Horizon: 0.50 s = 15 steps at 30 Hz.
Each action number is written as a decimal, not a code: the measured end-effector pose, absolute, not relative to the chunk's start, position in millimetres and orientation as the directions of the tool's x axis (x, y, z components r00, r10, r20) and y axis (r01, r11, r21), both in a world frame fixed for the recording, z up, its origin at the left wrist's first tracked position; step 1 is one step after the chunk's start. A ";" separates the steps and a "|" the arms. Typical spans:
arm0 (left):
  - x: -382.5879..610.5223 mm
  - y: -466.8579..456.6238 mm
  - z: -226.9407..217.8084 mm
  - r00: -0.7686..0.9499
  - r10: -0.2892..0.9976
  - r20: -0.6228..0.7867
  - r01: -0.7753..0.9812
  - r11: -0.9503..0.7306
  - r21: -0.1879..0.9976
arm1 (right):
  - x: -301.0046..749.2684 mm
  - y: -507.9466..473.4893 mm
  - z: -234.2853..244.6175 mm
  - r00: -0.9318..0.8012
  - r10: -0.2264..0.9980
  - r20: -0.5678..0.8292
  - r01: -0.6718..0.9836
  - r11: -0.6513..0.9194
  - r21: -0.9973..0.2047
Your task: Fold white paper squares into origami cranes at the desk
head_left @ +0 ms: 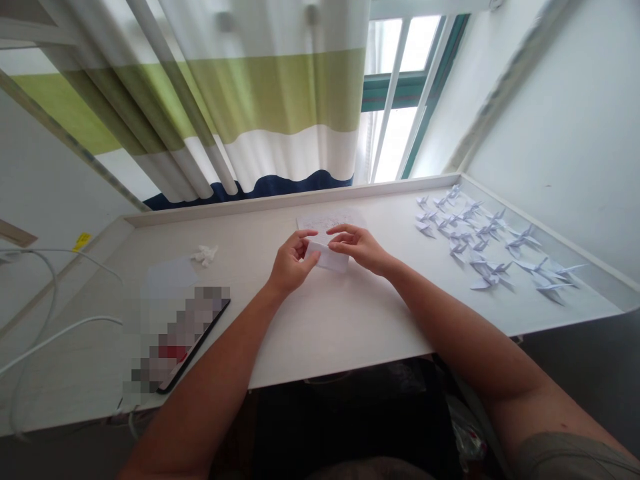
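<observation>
A folded piece of white paper [327, 258] is held between my two hands above the middle of the white table. My left hand [294, 262] pinches its left side, thumb in front and fingers behind. At the upper right edge, my right hand [357, 248] grips the same paper with thumb and fingers. Just beyond the hands lies a flat white sheet with faint markings [333, 219], partly hidden by my fingers. Many folded paper cranes [470, 227] are spread over the right part of the table.
A dark-edged tablet or phone [193, 340], its screen blurred, lies at the left beside a pale sheet [167, 280]. Behind it sits a crumpled white tissue [205, 255]. White cables [55, 300] loop over the left end. A raised rim [295, 200] borders the table's back, below a curtain [270, 93].
</observation>
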State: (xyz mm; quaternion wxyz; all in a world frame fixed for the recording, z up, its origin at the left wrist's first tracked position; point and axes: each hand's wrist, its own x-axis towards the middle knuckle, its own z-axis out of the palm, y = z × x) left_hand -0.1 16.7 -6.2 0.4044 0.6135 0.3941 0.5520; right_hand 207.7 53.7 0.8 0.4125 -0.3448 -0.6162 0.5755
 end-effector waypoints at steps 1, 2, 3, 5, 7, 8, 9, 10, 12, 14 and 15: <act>0.0 16.3 -6.1 0.102 0.926 0.362 0.038 -0.367 0.929 | 208.2 53.6 0.3 -0.471 0.876 0.104 -0.026 0.104 -0.994; 0.3 16.0 -5.7 0.112 0.926 0.360 0.027 -0.364 0.931 | 208.3 53.5 -0.4 -0.513 0.853 0.093 -0.005 0.106 -0.994; 0.8 15.9 -5.4 0.103 0.930 0.353 0.005 -0.355 0.935 | 208.0 53.5 -1.5 -0.542 0.836 0.083 0.009 0.104 -0.995; 2.2 16.2 -4.8 0.041 0.947 0.319 -0.055 -0.316 0.947 | 206.1 53.6 -4.1 -0.541 0.837 0.081 0.003 0.099 -0.995; 3.4 16.7 -4.7 -0.021 0.967 0.255 -0.093 -0.256 0.962 | 203.4 53.9 -6.0 -0.484 0.868 0.113 -0.067 0.092 -0.993; 3.9 16.8 -4.8 -0.031 0.975 0.222 -0.092 -0.224 0.970 | 202.1 53.9 -6.4 -0.451 0.883 0.128 -0.107 0.089 -0.990; 4.3 16.6 -5.0 -0.027 0.981 0.194 -0.077 -0.196 0.978 | 201.0 53.9 -6.4 -0.420 0.897 0.139 -0.143 0.086 -0.986; 4.6 16.2 -5.1 -0.018 0.984 0.177 -0.055 -0.177 0.983 | 200.1 53.8 -6.0 -0.396 0.907 0.145 -0.169 0.084 -0.982; 5.1 14.8 -5.4 -0.007 0.985 0.173 -0.006 -0.173 0.985 | 199.1 53.5 -5.1 -0.370 0.918 0.145 -0.190 0.078 -0.979; 5.4 13.4 -5.4 -0.016 0.980 0.199 0.030 -0.199 0.980 | 199.0 53.2 -4.6 -0.369 0.919 0.139 -0.188 0.073 -0.979; 5.5 13.0 -5.3 -0.020 0.977 0.213 0.045 -0.212 0.976 | 199.2 53.1 -4.6 -0.371 0.919 0.137 -0.182 0.073 -0.981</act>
